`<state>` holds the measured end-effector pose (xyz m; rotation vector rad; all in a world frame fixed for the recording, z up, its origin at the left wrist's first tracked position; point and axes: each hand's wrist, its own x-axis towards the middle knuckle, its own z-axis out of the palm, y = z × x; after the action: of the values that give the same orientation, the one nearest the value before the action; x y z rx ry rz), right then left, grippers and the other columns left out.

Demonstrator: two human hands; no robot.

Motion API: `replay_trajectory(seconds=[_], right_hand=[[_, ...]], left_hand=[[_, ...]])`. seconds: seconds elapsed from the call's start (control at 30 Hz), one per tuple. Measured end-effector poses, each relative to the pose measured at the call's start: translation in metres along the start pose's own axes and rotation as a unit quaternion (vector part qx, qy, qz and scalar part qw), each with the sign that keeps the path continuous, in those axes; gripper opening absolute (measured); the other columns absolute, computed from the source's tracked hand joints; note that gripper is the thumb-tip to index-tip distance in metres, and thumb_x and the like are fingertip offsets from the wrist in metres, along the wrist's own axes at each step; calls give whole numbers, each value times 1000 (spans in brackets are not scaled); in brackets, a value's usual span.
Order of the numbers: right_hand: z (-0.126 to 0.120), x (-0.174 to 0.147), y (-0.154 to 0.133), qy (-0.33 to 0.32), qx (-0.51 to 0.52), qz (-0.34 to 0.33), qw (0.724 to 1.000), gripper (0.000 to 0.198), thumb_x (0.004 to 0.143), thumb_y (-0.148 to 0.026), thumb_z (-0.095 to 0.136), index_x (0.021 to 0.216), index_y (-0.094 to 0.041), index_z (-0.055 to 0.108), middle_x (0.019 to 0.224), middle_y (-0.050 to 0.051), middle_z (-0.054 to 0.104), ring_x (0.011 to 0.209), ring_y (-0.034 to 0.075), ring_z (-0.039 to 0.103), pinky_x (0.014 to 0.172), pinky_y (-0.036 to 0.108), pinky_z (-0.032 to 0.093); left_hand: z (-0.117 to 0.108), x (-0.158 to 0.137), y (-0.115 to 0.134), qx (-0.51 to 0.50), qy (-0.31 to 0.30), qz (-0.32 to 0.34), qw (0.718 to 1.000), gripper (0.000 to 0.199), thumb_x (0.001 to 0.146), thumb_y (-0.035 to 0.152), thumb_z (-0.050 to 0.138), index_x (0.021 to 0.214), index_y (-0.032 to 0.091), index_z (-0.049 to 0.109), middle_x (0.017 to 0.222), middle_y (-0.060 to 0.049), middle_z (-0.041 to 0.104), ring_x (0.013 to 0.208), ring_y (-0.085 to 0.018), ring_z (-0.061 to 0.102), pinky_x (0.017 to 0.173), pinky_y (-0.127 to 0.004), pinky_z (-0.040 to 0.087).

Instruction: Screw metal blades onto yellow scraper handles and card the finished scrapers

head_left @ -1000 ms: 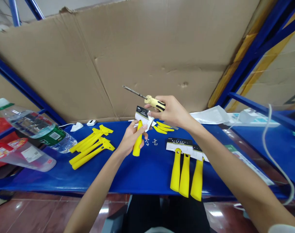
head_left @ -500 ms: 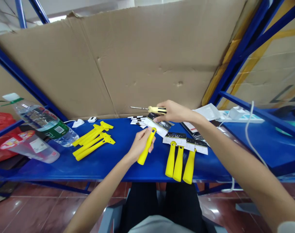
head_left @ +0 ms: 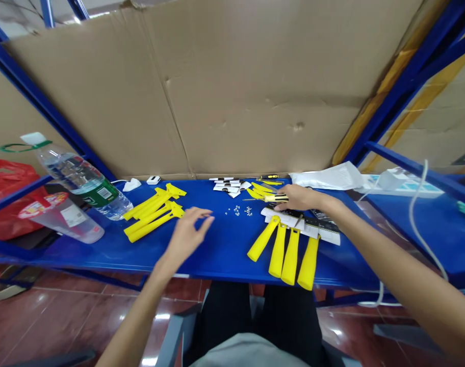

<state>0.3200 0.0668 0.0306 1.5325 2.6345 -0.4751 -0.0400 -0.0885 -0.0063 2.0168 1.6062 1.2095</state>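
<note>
My left hand (head_left: pixel 190 234) hangs over the blue table with its fingers apart and nothing in it. Just beyond its fingertips to the left lie several yellow plastic handles with flared heads (head_left: pixel 148 227). In my right hand (head_left: pixel 299 198) is a screwdriver (head_left: pixel 274 198) with a yellow and black grip, its shaft pointing left. Below that hand, several yellow handles with printed cards (head_left: pixel 291 257) lie fanned out side by side. Small nuts (head_left: pixel 237 210) and screws (head_left: pixel 248 210) are scattered between my hands. Curved yellow pieces (head_left: pixel 260 190) lie behind the screwdriver.
A stack of white and black cards (head_left: pixel 229 186) lies at the back beside another yellow and black tool (head_left: pixel 269 177). On the left stand a tilted water bottle (head_left: pixel 91 188), a plastic cup (head_left: pixel 70 219) and a red bag (head_left: pixel 6 214). A white packet (head_left: pixel 328 177) lies back right; cardboard (head_left: pixel 232 92) walls the rear.
My left hand has let go of the yellow handle and moved left. That handle with its card now lies with the others on the right. My right hand has moved right, still holding the screwdriver.
</note>
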Motion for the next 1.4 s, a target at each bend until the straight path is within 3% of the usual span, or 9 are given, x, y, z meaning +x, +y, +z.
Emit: replay_trajectory(seconds=[0.1, 0.2, 0.37, 0.57, 0.7, 0.8, 0.97, 1.17, 1.4], right_hand=[[-5, 1, 1, 23, -35, -5, 999, 75, 84, -78, 67, 120, -12, 76, 129, 23, 76, 114, 40, 71, 84, 40, 52], [-14, 9, 2, 65, -41, -15, 997, 80, 88, -84, 57, 117, -12, 77, 120, 21, 79, 103, 36, 74, 77, 37, 49], [-24, 39, 13, 80, -16, -17, 997, 59, 96, -71, 56, 102, -17, 77, 87, 14, 80, 79, 28, 73, 67, 34, 41], [-16, 78, 29, 60, -12, -37, 997, 38, 88, -50, 74, 108, -17, 76, 105, 12, 82, 90, 26, 73, 76, 31, 46], [-9, 96, 39, 49, -29, -29, 998, 33, 83, -36, 78, 110, -17, 76, 116, 12, 81, 103, 28, 73, 81, 30, 47], [-7, 103, 46, 42, -36, -28, 998, 31, 83, -36, 78, 109, -18, 75, 115, 12, 81, 103, 27, 73, 81, 29, 47], [-9, 108, 56, 36, -49, -24, 998, 32, 80, -38, 81, 104, -17, 74, 116, 15, 79, 106, 29, 72, 84, 30, 47], [-12, 114, 60, 23, -35, -23, 999, 33, 77, -36, 85, 102, -19, 73, 110, 11, 81, 100, 27, 73, 80, 30, 47], [-20, 115, 52, 34, -35, -23, 999, 29, 82, -34, 81, 106, -19, 74, 112, 11, 81, 102, 28, 74, 81, 31, 48]], left_hand=[[-55, 0, -58, 164, 64, -7, 984, 34, 92, 49, 74, 111, 21, 73, 115, -15, 74, 113, -37, 67, 109, -55, 47], [-89, -4, -105, 243, 22, -20, 970, 44, 90, 59, 70, 111, 21, 69, 117, -17, 74, 115, -40, 67, 107, -58, 48], [-98, -7, -111, 257, 6, -9, 966, 47, 100, 64, 50, 111, 22, 69, 118, -18, 76, 116, -41, 69, 106, -58, 51], [-86, 20, -42, 137, 150, 22, 979, 42, 102, 57, 59, 124, 22, 67, 122, -13, 75, 109, -32, 72, 98, -49, 58], [-67, 46, -7, -113, 168, 16, 979, 44, 103, 50, 64, 135, 21, 62, 118, -11, 74, 101, -24, 74, 86, -37, 63], [-43, 68, 5, -278, 122, -15, 953, 42, 102, 49, 65, 134, 22, 62, 111, -9, 73, 90, -20, 72, 72, -31, 62], [8, 97, 8, -473, 13, -114, 873, 36, 97, 40, 73, 128, 23, 63, 95, -4, 68, 73, -15, 65, 54, -24, 55], [50, 100, -2, -526, -54, -197, 825, 41, 90, 41, 81, 121, 19, 64, 90, -3, 63, 67, -13, 58, 45, -21, 47], [50, 88, -8, -546, -73, -235, 801, 40, 90, 39, 81, 119, 19, 63, 90, -3, 62, 65, -12, 56, 44, -21, 45]])
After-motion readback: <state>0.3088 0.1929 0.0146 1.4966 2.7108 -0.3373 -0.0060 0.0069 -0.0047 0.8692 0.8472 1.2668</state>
